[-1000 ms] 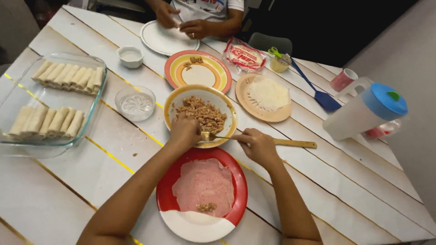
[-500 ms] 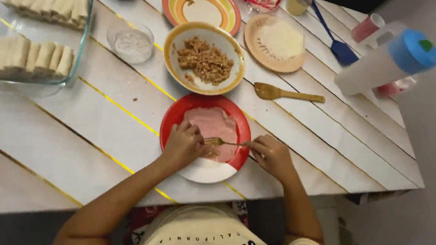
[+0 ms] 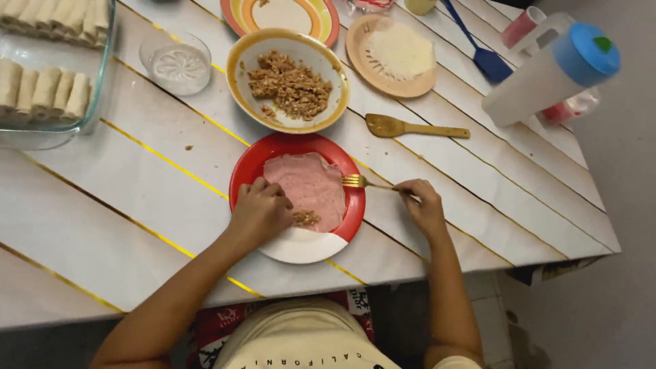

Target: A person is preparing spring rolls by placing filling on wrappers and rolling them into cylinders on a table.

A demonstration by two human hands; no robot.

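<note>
- Pink ham slice [image 3: 311, 186]: flat on red-and-white plate [image 3: 301, 244], near table edge; small heap of filling [image 3: 305, 218] at its 6 o'clock.
- Left hand [image 3: 262, 210]: curled on the slice's 9 o'clock edge.
- Right hand [image 3: 421, 205]: pinching gold fork [image 3: 363, 182], tines at the plate's 3 o'clock.
- Bowl of minced filling [image 3: 290, 82]: 12 o'clock of plate.
- Wooden spatula [image 3: 410, 128]: 2 o'clock.

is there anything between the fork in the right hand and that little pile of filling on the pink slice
Nothing visible. The fork in the right hand rests on the red plate's right rim; only bare pink slice separates it from the filling pile. The left hand sits beside the pile.
</note>
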